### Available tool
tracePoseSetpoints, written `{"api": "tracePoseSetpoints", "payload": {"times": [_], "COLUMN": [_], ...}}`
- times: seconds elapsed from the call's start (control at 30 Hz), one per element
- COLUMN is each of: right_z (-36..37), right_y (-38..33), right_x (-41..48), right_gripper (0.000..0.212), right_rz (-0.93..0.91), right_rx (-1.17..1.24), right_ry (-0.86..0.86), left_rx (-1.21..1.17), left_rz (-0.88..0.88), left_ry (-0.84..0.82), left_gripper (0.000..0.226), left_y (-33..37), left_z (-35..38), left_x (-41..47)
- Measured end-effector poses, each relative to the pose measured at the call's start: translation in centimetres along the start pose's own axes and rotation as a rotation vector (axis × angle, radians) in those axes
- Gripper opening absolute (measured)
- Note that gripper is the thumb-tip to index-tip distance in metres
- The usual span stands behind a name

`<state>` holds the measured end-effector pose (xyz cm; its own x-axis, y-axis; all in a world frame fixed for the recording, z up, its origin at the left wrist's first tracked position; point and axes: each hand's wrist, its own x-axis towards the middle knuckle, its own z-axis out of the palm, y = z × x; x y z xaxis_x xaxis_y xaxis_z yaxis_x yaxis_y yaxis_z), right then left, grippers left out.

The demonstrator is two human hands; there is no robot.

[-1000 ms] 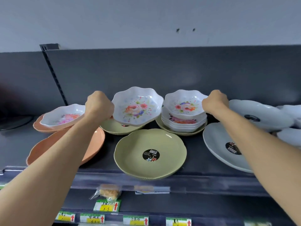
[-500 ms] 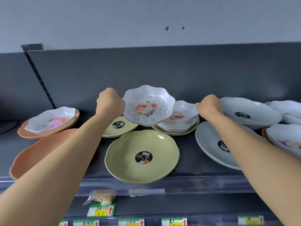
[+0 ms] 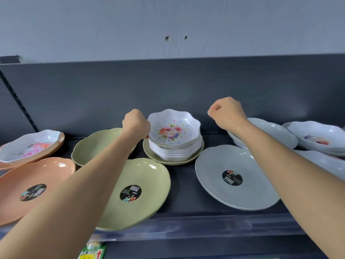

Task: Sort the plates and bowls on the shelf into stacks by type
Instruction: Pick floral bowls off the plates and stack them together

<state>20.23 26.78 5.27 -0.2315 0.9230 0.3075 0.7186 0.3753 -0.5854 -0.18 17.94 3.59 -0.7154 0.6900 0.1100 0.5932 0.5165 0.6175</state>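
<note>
— While the left hand [image 3: 136,124] pinched the floral bowl [image 3: 173,130] atop the white bowl stack [image 3: 175,149], what did the right hand [image 3: 226,114] hold?
— Nothing; it hung clenched above the shelf [image 3: 184,186].

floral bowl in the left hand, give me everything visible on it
The floral bowl is white with a scalloped, wavy rim, pale blue dots and a pink, red and purple flower print inside; it looks like glossy melamine or plastic. It is tilted toward the camera, sitting on top of the stack of white bowls, which rests on a green plate. The left hand pinches its left rim. The right hand is clear of it.
</note>
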Motion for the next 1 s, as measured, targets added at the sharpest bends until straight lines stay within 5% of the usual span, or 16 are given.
{"api": "tracePoseSetpoints", "payload": {"times": [0.47, 0.6, 0.77, 1.0], "right_z": [-0.1, 0.1, 0.9, 3.8], "right_y": [1.5, 1.3, -0.5, -6.1], "right_x": [1.0, 0.9, 0.2, -3.3], "right_gripper": [0.021, 0.019, 0.019, 0.022], "right_rz": [-0.128, -0.162, -0.212, -0.286], "right_rx": [0.015, 0.021, 0.046, -0.090], "right_ry": [-0.182, -0.220, -0.271, -0.706], "left_rx": [0.079, 0.148, 0.176, 0.214], "left_rz": [-0.062, 0.008, 0.051, 0.033], "left_ry": [-0.004, 0.046, 0.077, 0.062], "left_gripper": [0.024, 0.041, 0.011, 0.014], "left_y": [-0.1, -0.3, -1.1, -5.0], "left_z": [2.1, 1.7, -0.3, -4.4], "left_x": [-0.2, -0.8, -2.0, -3.4]}}
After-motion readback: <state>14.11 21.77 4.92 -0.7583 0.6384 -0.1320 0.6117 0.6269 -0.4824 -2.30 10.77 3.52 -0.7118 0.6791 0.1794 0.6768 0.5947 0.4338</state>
